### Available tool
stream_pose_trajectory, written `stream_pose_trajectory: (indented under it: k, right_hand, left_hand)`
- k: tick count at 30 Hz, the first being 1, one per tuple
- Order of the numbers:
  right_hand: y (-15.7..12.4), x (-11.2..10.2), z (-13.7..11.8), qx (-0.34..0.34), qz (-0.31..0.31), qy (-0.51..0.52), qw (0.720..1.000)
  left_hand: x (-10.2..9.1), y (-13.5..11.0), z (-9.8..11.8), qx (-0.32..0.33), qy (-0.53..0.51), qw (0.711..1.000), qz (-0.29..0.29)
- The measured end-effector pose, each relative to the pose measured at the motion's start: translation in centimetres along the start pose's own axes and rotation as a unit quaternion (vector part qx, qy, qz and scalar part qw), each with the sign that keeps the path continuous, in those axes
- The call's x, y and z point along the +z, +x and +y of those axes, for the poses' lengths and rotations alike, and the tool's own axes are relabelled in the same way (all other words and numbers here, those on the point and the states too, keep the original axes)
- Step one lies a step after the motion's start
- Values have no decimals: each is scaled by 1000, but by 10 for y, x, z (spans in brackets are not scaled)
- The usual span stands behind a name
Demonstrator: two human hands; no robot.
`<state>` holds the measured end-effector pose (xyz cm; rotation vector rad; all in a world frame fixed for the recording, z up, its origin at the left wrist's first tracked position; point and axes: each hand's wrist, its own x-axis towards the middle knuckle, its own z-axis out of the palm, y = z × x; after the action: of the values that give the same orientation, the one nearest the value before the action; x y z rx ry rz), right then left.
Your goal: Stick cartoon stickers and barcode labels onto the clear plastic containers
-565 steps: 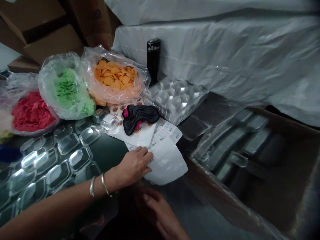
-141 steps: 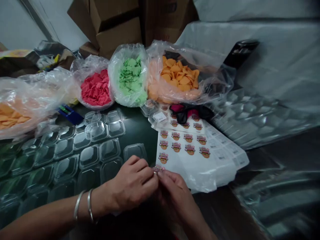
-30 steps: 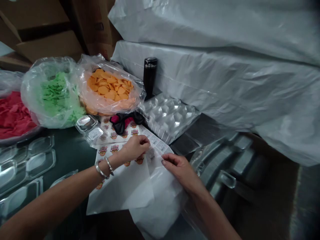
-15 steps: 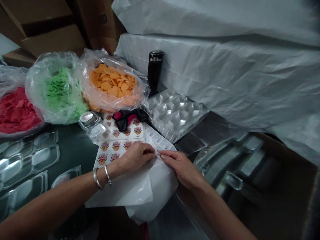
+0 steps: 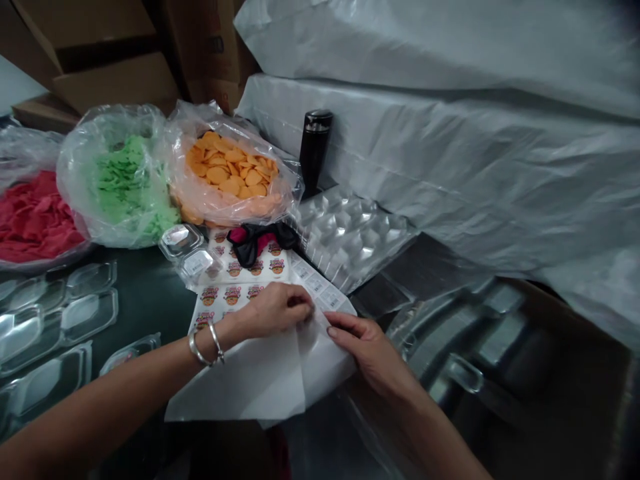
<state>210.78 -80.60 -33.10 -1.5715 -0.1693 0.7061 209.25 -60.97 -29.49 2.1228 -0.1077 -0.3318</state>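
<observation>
A left hand [image 5: 277,310] is pinching its fingers [image 5: 306,308] shut on the edge of a label sheet [image 5: 320,288] of small barcode labels, lying at the table's [image 5: 145,300] near edge. The right hand [image 5: 367,347] is pressing the same sheet down, its fingers [image 5: 336,331] flat and close together and gripping nothing visible. Just left, partly under the left hand, a sticker sheet [image 5: 235,270] is showing several rows of round printed stickers. Its lower half is bare backing, so the peeling appears partly done with many stickers left. Two labelled clear boxes [image 5: 187,253] are sitting beside it, and unlabelled clear lids [image 5: 75,313] are lining the table's left. Behind them, bags of orange chips [image 5: 233,173], green chips [image 5: 125,183] and red chips [image 5: 30,217] are standing open near a black flask [image 5: 314,150].
</observation>
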Motion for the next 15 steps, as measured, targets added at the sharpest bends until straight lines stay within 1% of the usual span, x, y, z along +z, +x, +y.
stream_pose_trajectory:
  k: [2,6,9,11,13,15]
  right_hand:
    - [2,3,-5,-15,-11,-18,1000]
    - [9,10,-12,-38,-36,-24,998]
    - [12,11,-12,-23,-43,6,999]
    - [11,9,-10,-7,-44,25,999]
    - [8,8,-8,-1,-45,34,998]
    - [5,7,-6,3,-44,38,998]
  left_hand:
    - [1,-3,-4,33,-15,999,-13]
    - [1,-6,-9,30,26,999,25]
    - [0,-6,-9,29,38,999,23]
    - [0,-6,-8,30,62,997,31]
    - [2,-5,-7,33,87,995,41]
    - [5,-5,-7,37,86,994,48]
